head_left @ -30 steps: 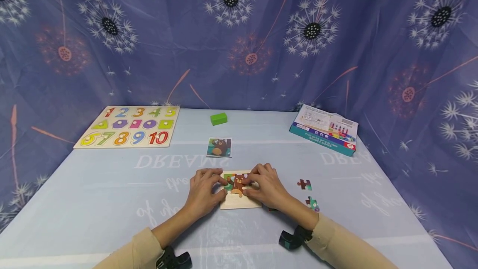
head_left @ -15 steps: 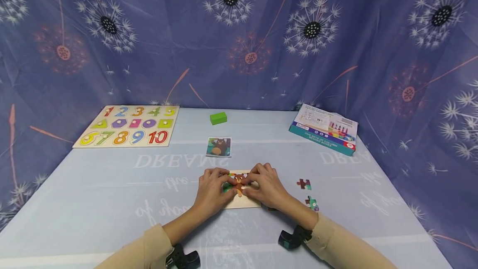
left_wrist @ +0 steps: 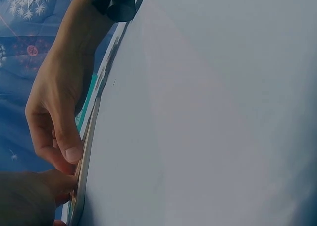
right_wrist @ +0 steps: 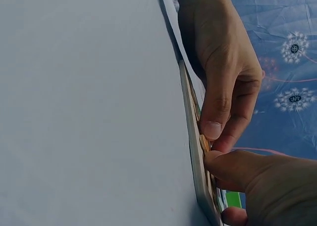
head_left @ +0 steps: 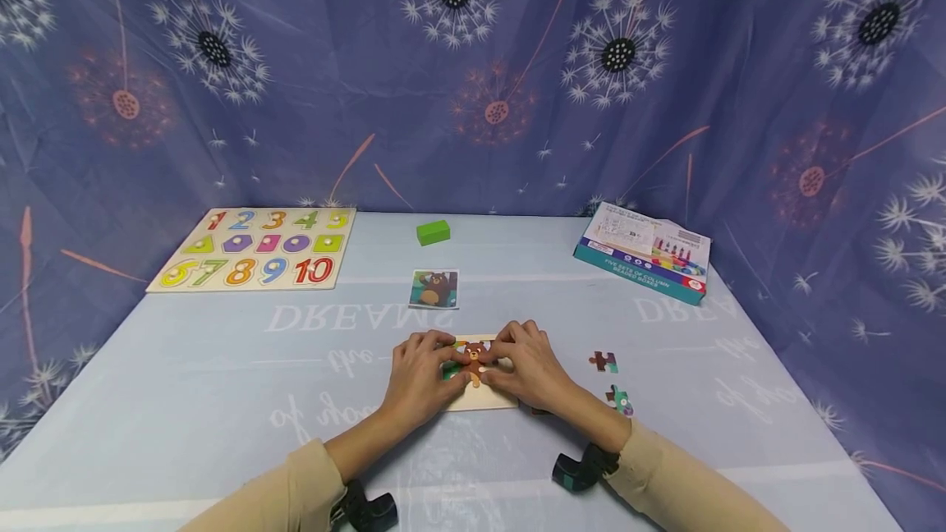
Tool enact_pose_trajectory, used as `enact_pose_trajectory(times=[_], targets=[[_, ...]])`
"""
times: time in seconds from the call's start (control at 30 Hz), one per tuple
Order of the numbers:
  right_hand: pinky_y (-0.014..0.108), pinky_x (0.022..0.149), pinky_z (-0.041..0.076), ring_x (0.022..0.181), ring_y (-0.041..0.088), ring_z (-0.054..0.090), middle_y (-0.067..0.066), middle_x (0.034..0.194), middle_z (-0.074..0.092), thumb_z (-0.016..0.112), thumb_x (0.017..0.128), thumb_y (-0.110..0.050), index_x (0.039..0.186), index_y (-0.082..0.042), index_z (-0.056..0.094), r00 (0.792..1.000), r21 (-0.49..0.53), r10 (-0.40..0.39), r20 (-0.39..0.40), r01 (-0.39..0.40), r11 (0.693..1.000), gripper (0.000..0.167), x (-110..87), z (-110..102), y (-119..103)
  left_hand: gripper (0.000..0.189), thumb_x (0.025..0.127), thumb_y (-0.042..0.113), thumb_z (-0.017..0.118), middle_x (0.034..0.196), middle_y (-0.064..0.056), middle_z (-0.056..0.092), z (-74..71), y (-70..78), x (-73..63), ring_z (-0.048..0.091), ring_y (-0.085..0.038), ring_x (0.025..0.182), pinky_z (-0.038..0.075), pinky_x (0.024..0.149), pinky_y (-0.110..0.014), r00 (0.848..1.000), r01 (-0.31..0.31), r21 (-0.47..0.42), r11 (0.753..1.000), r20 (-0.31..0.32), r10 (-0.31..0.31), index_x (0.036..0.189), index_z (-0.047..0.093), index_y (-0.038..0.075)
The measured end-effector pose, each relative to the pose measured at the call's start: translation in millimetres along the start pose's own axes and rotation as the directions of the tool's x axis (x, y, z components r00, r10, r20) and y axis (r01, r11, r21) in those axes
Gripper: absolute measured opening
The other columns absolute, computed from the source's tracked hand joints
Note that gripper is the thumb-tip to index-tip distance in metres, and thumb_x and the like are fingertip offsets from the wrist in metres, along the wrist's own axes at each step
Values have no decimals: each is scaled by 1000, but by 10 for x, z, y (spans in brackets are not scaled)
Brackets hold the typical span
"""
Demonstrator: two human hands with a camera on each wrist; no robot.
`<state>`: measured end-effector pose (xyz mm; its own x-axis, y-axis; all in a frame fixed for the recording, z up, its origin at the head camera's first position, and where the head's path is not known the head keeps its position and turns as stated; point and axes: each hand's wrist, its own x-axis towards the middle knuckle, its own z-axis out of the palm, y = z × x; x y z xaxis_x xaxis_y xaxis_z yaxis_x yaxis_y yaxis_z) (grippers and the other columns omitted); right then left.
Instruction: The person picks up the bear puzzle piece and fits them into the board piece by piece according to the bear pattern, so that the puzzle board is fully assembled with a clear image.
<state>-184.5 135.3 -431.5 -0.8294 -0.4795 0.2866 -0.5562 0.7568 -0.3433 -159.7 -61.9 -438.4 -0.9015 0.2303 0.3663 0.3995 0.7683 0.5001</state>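
Note:
A small wooden puzzle board [head_left: 484, 401] lies in front of me in the head view, its lower part bare wood. Brown bear puzzle pieces [head_left: 475, 351] sit in its upper half. From the left, my left hand [head_left: 421, 372] pinches at the bear pieces with thumb and forefinger. My right hand [head_left: 528, 364] does the same from the right side, its thumb and forefinger on a piece there. Both hands' fingertips nearly meet over the board in the right wrist view, where a piece edge [right_wrist: 204, 143] stands slightly raised. Fingers hide part of the picture.
Loose puzzle pieces [head_left: 603, 362] lie right of the board, one partly under the right wrist. Behind it is a bear picture card [head_left: 434, 290]. Farther back are a green block [head_left: 433, 233], a number board [head_left: 251, 250] and a teal box [head_left: 643, 253].
My left hand has moved right, from the board's left edge onto the bear pieces, then stayed there. My right hand has hardly moved.

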Motion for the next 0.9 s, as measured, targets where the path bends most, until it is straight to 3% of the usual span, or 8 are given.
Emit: enact_pose_trajectory(times=[0.47, 0.9], targets=[[32, 75, 31, 88, 15, 43, -4, 95, 56, 77, 74, -35, 90, -27, 74, 1000, 20, 19, -3, -19, 1000, 18, -9, -3, -3, 18, 74, 27, 76, 113, -1, 64, 37, -10, -16, 50, -25, 109, 31, 94, -51, 999, 33, -82, 996, -21, -34, 91, 73, 21], [32, 77, 32, 87, 13, 42, -4, 94, 56, 77, 74, -31, 87, -27, 73, 999, 40, 13, -34, -12, 999, 14, -28, 27, -10, 12, 76, 28, 74, 113, -2, 62, 29, 0, -11, 49, -25, 108, 29, 94, -54, 1000, 13, -45, 999, 0, -13, 85, 73, 21]])
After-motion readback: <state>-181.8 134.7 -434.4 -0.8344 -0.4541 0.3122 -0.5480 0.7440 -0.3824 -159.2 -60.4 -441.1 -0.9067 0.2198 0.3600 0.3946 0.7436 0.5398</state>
